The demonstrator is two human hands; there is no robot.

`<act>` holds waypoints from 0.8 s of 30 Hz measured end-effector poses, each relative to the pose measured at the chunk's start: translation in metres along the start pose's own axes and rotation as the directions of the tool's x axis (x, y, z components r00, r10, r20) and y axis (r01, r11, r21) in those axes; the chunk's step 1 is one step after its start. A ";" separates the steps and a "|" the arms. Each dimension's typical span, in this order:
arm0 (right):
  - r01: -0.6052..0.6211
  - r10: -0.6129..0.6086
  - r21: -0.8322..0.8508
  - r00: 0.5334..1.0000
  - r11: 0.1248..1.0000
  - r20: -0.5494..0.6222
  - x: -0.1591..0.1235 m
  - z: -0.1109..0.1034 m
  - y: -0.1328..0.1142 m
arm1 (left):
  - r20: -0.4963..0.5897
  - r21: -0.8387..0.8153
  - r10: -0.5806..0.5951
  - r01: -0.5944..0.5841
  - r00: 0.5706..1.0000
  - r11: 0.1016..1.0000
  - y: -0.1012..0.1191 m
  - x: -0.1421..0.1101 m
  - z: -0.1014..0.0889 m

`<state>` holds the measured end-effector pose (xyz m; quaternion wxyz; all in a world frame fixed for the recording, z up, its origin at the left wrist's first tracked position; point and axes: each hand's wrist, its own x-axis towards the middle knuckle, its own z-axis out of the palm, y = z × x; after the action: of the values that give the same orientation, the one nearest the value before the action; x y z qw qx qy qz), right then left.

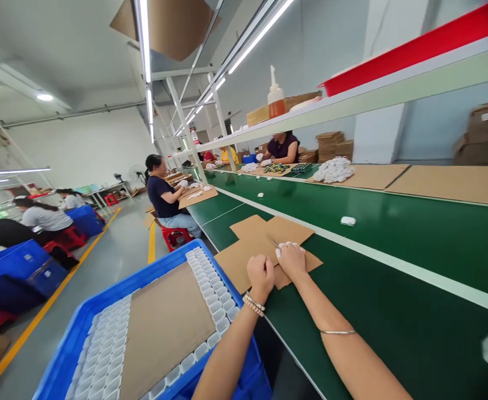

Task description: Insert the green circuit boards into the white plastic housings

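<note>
My left hand [261, 273] is closed in a fist above the near edge of a flattened cardboard sheet [248, 244]. Whether anything is inside that fist is hidden. Just right of it, my right hand [292, 260] is closed over the same cardboard, and a thin pointed metal tool [275, 244] sticks out from its fingers, too blurred to name exactly. Something small and white shows at those fingertips. The cardboard lies on the green work surface [335, 294]. To the left, close to my left forearm, a blue tray [86, 303] holds rows of small clear-white plastic cups [113, 344].
A small white piece [348, 221] rests on the green belt beyond the white strip [352, 242]. Further back lies a heap of white pieces [334, 170]. Overhead runs a shelf [394, 83] with a squeeze bottle [275, 97]. A seated co-worker [163, 189] is at the left.
</note>
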<state>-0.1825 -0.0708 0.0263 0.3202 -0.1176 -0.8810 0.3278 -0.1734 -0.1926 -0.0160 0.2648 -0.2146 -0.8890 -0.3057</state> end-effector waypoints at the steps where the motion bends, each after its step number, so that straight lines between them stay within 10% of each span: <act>1: 0.015 -0.013 -0.043 0.998 0.999 0.061 -0.006 0.009 0.006 | 0.014 -0.003 -0.020 0.020 1.000 1.000 0.000 0.001 0.001; 16: -0.004 0.017 -0.055 0.971 0.998 0.239 -0.005 0.019 0.021 | 0.155 -0.004 -0.196 0.199 0.968 0.980 -0.008 0.009 -0.001; 24: -0.016 0.012 0.340 1.000 0.940 0.013 0.055 -0.094 -0.012 | 0.132 -0.090 -0.147 0.159 0.980 0.983 -0.007 0.011 0.001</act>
<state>-0.1640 -0.0094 0.1151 0.3286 -0.0650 -0.8122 0.4776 -0.1861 -0.1946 -0.0130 0.1733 -0.1771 -0.9013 -0.3554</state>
